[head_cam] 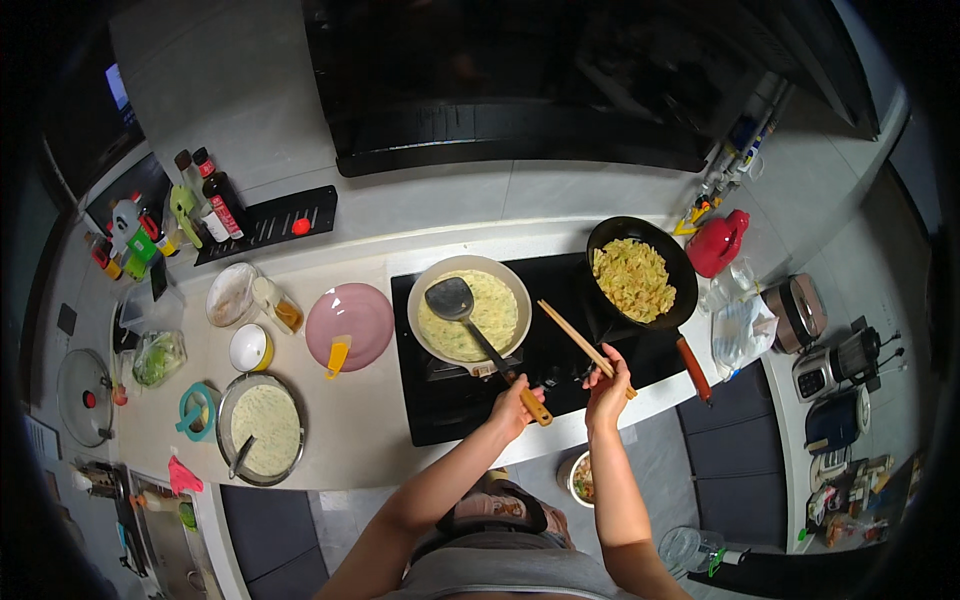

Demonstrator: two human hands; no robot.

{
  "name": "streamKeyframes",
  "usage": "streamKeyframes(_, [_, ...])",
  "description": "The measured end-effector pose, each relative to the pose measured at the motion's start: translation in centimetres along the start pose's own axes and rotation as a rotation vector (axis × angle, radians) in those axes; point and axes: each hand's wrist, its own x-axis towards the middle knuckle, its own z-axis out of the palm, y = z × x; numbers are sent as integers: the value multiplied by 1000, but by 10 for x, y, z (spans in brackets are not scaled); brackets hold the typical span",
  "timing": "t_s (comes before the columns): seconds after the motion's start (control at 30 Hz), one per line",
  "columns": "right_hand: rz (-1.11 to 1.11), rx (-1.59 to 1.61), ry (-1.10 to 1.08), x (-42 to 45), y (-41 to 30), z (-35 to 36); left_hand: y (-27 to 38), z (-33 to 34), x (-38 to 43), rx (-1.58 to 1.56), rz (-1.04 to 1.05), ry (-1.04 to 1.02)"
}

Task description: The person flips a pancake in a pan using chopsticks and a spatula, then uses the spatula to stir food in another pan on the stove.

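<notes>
My left hand grips the wooden handle of a black-bladed spatula. Its blade is over a pale, green-flecked pancake, which covers the bottom of a light-coloured frying pan on the left side of the black cooktop. In my right hand is a pair of wooden chopsticks, tips pointing up and left between the two pans. A dark wok with a reddish wooden handle holds chopped yellow-green food at the back right of the cooktop.
Left of the cooktop are a pink plate with a yellow brush-like utensil on it and a metal bowl of speckled batter with a spoon. A red pitcher stands beyond the wok. On the floor sits a bucket with scraps.
</notes>
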Motion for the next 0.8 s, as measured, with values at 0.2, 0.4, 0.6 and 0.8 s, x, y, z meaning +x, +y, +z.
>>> streamKeyframes(0.2, [34, -284, -176, 32, -5, -8, 0, -2, -12, 9, 309, 90])
streamKeyframes(0.4, [98, -432, -706, 46, 7, 15, 35, -40, -93, 285, 457, 169])
streamKeyframes(0.6, [9, -586, -964, 44, 29, 58, 65, -80, -141, 520, 697, 333])
streamKeyframes(0.8, [-309, -714, -987, 18, 51, 96, 76, -104, -147, 437, 738, 356])
